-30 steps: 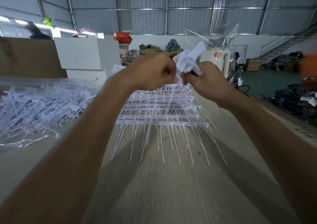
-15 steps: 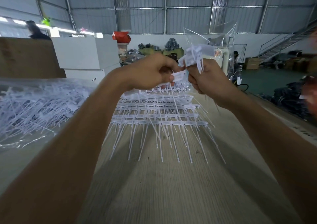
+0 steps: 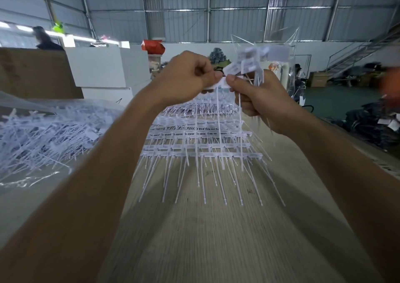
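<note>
Both hands are raised above a wooden table (image 3: 216,235). My left hand (image 3: 186,76) pinches the flat head of a white plastic tag strip (image 3: 218,85) between thumb and fingers. My right hand (image 3: 257,96) pinches the same strip from the other side and also holds a bunch of white tags (image 3: 251,63) sticking up above its fingers. Thin white tails hang down from the pinched strip. Below the hands, rows of white tag strips (image 3: 201,144) lie side by side on the table, tails pointing toward me.
A loose heap of white tags (image 3: 43,135) on clear plastic film lies at the left. Behind it stand a brown board (image 3: 36,72) and white boxes (image 3: 101,68). Dark garments (image 3: 372,122) are piled at the right, past the table edge. A person stands far left.
Both hands have shifted a little. The bunch in my right hand now sticks up higher, and one strip is stretched between the two thumbs with its tails hanging down.
</note>
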{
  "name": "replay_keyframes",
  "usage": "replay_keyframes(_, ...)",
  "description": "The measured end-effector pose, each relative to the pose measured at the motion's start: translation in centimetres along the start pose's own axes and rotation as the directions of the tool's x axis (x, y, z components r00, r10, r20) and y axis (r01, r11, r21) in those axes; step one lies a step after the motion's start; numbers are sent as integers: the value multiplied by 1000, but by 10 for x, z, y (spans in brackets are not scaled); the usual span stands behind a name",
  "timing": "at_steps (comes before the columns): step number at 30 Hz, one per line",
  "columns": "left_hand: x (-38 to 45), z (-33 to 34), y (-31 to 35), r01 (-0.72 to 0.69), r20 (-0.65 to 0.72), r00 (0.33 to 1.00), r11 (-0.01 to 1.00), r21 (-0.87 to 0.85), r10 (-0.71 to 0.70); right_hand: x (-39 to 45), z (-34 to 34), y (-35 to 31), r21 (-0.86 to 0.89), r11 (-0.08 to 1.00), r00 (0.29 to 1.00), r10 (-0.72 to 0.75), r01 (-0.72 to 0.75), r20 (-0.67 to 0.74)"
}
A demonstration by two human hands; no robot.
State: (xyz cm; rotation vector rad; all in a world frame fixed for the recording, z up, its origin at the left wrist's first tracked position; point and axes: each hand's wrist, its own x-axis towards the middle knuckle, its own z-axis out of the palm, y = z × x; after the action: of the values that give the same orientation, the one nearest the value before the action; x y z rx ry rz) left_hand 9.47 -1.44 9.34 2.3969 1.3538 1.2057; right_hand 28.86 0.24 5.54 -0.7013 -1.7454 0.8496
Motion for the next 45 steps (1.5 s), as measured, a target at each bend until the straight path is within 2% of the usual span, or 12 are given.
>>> replay_keyframes(4, 0, 3, 2, 20, 15, 1000, 1000, 16, -20, 0, 2, -1, -66, 997, 997, -33, 29, -65)
replay_keyframes(7, 2, 4, 4, 61, -3, 998, 997, -38, -61, -2, 5, -4, -178, 975, 985, -150, 133, -83)
replay_keyframes(12, 6, -1, 4, 212, 33, 977, 948, -237, -210, -5, 10, -11, -455, 867, 960, -268, 205, -78)
replay_keyframes(18, 3, -3, 1, 291, 105, 957, 904, -313, -272, -3, 9, -8, -597, 762, 940, -340, 252, -37)
replay_keyframes(22, 3, -3, 1, 369, 200, 928, 853, -369, -315, -1, 7, -3, -672, 648, 886, -463, 357, 25)
replay_keyframes(27, 5, -5, 1, 284, 117, 958, 907, -310, -261, 4, 9, 2, -572, 772, 934, -357, 276, -31)
replay_keyframes(32, 4, 0, 6, 218, 63, 975, 974, -66, -214, 6, 8, 8, -637, 752, 962, -268, 170, -59)
replay_keyframes(34, 0, -2, 12, 183, 134, 976, 981, -67, -173, 9, 6, 12, -664, 740, 965, -241, 112, -107)
replay_keyframes(36, -5, -5, 21, 129, 316, 947, 974, -187, -65, 11, -3, 19, -583, 812, 951, -175, -6, -254)
replay_keyframes(38, -6, -7, 31, 58, 378, 925, 966, -253, 43, 8, -19, 26, -429, 899, 925, -83, -92, -372)
replay_keyframes(42, -3, -7, 29, 37, 215, 977, 974, -223, 12, 7, -38, 27, -23, 993, 903, 92, -112, -420)
replay_keyframes(45, -2, -5, 18, 97, 177, 982, 976, -194, -63, 10, -33, 24, 46, 993, 922, 121, -112, -368)
